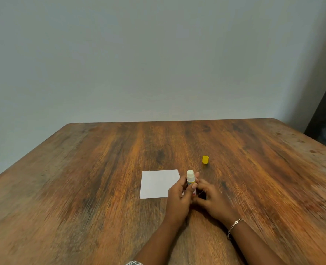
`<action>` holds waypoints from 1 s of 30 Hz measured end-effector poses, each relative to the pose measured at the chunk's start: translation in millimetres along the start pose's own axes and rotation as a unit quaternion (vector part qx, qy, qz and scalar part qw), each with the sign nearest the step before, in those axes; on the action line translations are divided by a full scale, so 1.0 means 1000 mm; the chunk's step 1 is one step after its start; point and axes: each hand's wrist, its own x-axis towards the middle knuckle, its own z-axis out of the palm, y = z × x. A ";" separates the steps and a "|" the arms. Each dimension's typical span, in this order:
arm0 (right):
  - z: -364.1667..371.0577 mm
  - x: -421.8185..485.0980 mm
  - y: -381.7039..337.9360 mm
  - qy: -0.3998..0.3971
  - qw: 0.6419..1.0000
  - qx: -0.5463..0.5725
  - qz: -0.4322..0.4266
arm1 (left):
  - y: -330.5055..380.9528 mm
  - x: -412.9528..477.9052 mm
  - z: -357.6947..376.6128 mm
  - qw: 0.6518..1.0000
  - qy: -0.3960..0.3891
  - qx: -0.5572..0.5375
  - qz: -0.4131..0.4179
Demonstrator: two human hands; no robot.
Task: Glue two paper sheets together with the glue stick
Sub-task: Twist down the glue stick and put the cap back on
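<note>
An uncapped glue stick point(190, 178) stands upright between my hands, its white tip pointing up. My left hand point(179, 197) wraps the tube from the left, thumb on its front. My right hand point(210, 199) has its fingers curled around the lower end of the tube. The stick's yellow cap point(205, 159) stands alone on the table behind my hands. A white paper sheet point(157, 184) lies flat just left of my hands, its right edge hidden behind my left hand. I cannot tell whether it is one sheet or two stacked.
The wooden table point(100, 178) runs to a far edge against a grey wall. A dark object stands beyond the table's far right corner. My right wrist wears a bracelet point(234, 226).
</note>
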 end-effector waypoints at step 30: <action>-0.004 -0.002 0.005 -0.039 0.997 0.060 0.032 | 0.007 -0.006 0.000 0.992 0.000 0.117 0.046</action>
